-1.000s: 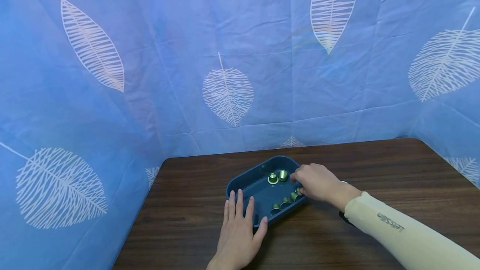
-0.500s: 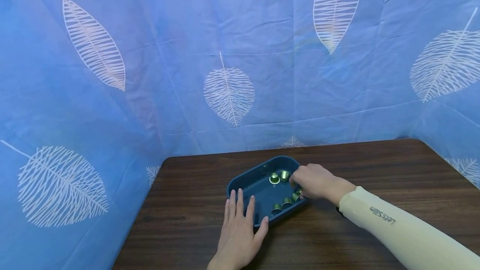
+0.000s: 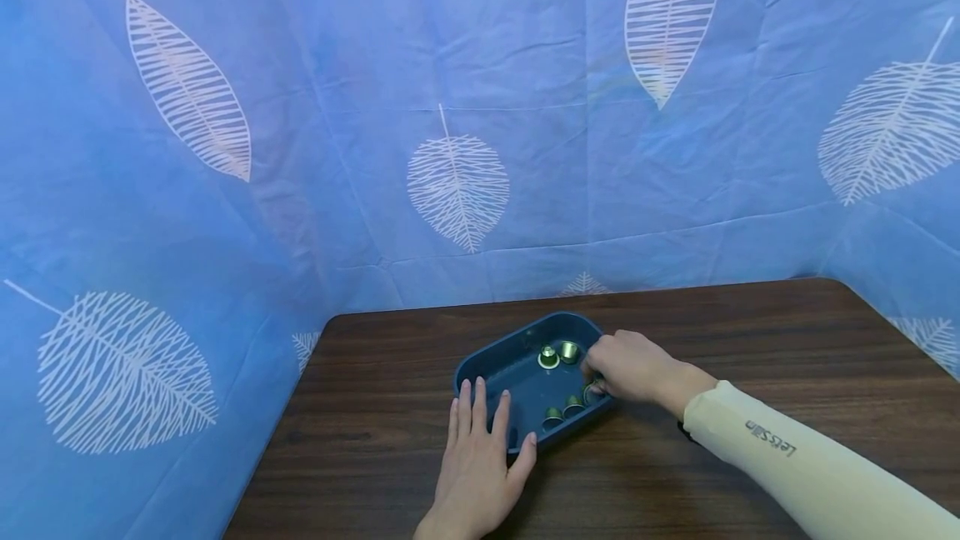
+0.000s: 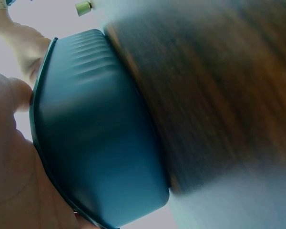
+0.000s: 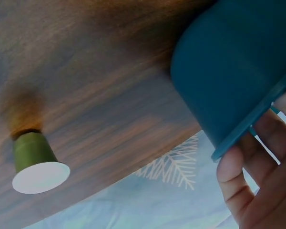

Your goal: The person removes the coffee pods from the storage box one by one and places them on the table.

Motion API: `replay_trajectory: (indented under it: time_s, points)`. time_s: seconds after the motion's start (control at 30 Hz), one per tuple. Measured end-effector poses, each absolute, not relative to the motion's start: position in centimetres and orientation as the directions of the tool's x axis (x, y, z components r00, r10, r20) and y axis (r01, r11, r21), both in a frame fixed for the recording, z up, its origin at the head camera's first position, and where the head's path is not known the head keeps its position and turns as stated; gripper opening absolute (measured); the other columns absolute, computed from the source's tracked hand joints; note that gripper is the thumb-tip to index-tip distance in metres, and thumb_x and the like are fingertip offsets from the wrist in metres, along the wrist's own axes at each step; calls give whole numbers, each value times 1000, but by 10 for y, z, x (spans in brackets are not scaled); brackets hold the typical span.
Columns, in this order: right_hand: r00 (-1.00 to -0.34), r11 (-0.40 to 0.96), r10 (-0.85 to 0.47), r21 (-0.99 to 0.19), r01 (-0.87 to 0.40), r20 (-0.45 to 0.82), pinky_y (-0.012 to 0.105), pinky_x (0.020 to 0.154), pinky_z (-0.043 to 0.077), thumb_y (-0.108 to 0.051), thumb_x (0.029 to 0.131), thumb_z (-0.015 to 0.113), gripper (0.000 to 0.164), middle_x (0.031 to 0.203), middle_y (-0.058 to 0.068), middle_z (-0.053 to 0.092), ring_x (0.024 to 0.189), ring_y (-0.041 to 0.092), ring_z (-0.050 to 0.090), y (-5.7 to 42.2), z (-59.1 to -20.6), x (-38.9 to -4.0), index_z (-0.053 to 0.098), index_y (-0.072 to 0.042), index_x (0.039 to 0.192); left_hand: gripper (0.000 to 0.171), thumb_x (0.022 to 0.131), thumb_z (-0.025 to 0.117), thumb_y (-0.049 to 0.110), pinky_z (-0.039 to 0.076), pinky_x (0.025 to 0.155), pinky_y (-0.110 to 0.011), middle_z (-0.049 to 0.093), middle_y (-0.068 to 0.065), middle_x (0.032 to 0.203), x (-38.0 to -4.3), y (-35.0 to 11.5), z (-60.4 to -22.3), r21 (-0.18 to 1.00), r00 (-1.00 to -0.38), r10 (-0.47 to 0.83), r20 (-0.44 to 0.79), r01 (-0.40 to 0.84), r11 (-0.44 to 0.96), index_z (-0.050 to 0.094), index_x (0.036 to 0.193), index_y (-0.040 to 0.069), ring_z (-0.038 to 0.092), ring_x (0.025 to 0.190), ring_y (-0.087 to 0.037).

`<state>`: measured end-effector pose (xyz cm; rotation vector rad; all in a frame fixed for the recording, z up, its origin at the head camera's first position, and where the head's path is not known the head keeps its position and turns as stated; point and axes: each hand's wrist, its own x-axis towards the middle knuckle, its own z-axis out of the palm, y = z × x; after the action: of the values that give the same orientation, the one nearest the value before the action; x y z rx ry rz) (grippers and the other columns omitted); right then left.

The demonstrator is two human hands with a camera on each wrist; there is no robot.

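A dark blue rectangular tray point(image 3: 517, 394) lies on the table in the head view. Two green coffee capsules sit at its back, one rim-down point(image 3: 548, 357); more capsules point(image 3: 573, 403) lie along its near right wall. My left hand point(image 3: 480, 465) rests on the tray's near left edge with fingers straight and spread. Reaching over the right rim, my right hand point(image 3: 630, 365) has its fingers bent round a capsule point(image 3: 592, 394), which they partly hide. From the right wrist, those fingertips point(image 5: 231, 164) pass behind the tray wall, which hides what they touch.
Another green capsule point(image 5: 34, 162) stands on the wooden table point(image 5: 109, 86) outside the tray in the right wrist view; in the head view the right arm probably covers it. A blue leaf-patterned curtain point(image 3: 525, 215) hangs behind the table's back edge.
My right hand has shifted slightly and its fingers cover more of the capsule by the right wall. My left hand and the tray stay put.
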<state>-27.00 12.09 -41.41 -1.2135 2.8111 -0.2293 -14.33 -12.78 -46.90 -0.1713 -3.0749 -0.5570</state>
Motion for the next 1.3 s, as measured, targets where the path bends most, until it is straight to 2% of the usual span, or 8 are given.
replay_trajectory:
  time_s: [0.13,0.37,0.53,0.7,0.87,0.97,1.07,1.3]
  points:
    - [-678,668,-735,-170,-725,4,33,71,62,-15,94,83,9,85,-11,78,69,0,64,122,-417,-270,84,-23,89,74,107,45,64,18,134,-66,23,-21,179,-142,-128,-469,339,-995,100,31,104,935,49,163,15,12,168,-44]
    - [-677,667,-735,-138,-732,38,45,83,59,-21,97,80,9,82,-15,74,71,0,61,120,-424,-269,82,-24,89,74,106,48,64,18,133,-67,24,-19,179,-138,-129,-470,343,-997,81,15,81,936,50,162,16,13,168,-44]
    - [-698,688,-715,-140,-712,33,44,83,55,-20,99,78,12,80,-14,72,71,1,60,119,-427,-268,79,-24,88,75,105,47,67,21,133,-65,26,-18,179,-136,-130,-470,319,-997,73,12,73,945,52,161,18,15,168,-44]
    - [-708,694,-705,-168,-700,34,46,85,57,-18,99,78,13,78,-14,70,69,0,58,120,-427,-267,78,-23,86,73,105,48,67,20,134,-64,25,-16,179,-137,-129,-472,326,-998,63,0,59,943,52,161,19,14,168,-43]
    - [-716,698,-697,-205,-686,21,40,79,58,-19,97,80,9,80,-14,71,69,0,59,122,-426,-270,79,-23,89,72,105,50,65,20,134,-64,25,-16,179,-139,-129,-473,342,-998,61,5,59,938,52,160,19,13,169,-43]
    - [-720,700,-694,-215,-681,23,38,78,60,-20,96,82,4,86,-11,74,74,2,63,123,-424,-272,79,-22,93,72,105,49,66,19,134,-64,25,-16,180,-140,-128,-473,341,-998,63,3,60,938,52,160,20,13,169,-43]
    - [-717,696,-694,-199,-690,57,40,80,61,-21,94,84,7,91,-8,74,79,6,65,123,-425,-272,78,-20,97,73,105,49,66,19,134,-65,25,-16,179,-141,-127,-472,340,-998,69,-1,65,938,52,161,19,12,169,-43]
    - [-691,668,-707,-179,-723,153,30,70,57,-21,91,87,12,88,-12,67,77,1,57,122,-425,-268,76,-25,88,73,105,49,66,19,133,-66,26,-19,179,-143,-125,-470,339,-996,85,14,85,937,52,161,17,14,168,-43]
